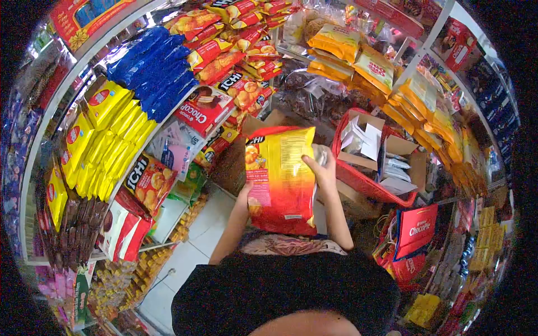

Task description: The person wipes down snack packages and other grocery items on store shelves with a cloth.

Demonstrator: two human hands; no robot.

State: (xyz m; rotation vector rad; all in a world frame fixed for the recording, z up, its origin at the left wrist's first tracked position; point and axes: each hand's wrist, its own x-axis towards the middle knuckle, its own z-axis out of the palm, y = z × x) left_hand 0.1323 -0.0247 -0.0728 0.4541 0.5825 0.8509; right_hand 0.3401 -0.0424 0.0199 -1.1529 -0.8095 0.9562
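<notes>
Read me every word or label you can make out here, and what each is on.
"HI", start unclear: held bag; its fine print is too small.
"ICHI": upper pack.
"ICHI": lower pack.
"Choco", rest unclear: red box.
"ChocoPie": red package.
"One": orange pack.
Labels on yellow packs and other lettering: too small or blurred.

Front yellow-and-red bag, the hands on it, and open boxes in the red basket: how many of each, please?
Yellow-and-red bag in front: 1
Hands on it, left hand and right hand: 2
Open boxes in the red basket: 2
Total: 5
</notes>
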